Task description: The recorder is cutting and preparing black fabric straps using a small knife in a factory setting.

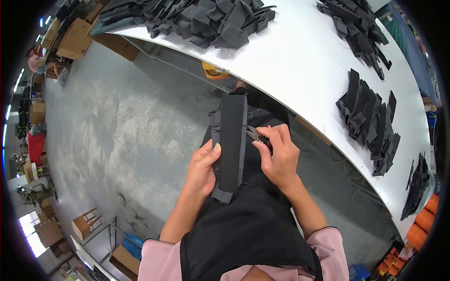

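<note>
My left hand (pixel 204 167) grips a long bundle of dark grey fabric strips (pixel 232 140), held upright over my lap with the thumb pressed on its near face. In my right hand (pixel 280 154) is a small pair of thread snips (pixel 255 133) with dark handles. The blade tips reach the right edge of the bundle; whether they touch a thread there is too small to tell. A few loose threads stick out near the bundle's upper end. Below the hands lies my black apron (pixel 248 225).
A white table (pixel 290 61) curves along the top and right, bearing a large heap of dark fabric pieces (pixel 206 21) and further piles (pixel 370 122). Under it sits a yellow object (pixel 213 70). Cardboard boxes (pixel 75 40), a wooden stool (pixel 86 224) and a seated person (pixel 40 61) are at left.
</note>
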Action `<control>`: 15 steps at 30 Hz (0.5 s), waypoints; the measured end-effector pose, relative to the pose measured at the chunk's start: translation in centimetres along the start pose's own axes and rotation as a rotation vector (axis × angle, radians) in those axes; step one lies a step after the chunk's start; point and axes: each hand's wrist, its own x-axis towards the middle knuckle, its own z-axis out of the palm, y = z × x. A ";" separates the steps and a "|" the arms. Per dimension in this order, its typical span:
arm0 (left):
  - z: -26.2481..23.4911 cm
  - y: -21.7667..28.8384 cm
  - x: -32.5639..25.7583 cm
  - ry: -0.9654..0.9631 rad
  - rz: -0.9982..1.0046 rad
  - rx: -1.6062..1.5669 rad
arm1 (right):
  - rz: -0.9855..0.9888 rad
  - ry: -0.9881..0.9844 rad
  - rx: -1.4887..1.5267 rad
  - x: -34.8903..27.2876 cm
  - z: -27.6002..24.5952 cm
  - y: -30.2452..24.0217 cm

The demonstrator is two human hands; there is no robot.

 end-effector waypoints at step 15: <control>2.5 0.2 2.4 -0.040 -0.066 0.037 | -0.011 0.098 0.027 1.0 -0.6 2.5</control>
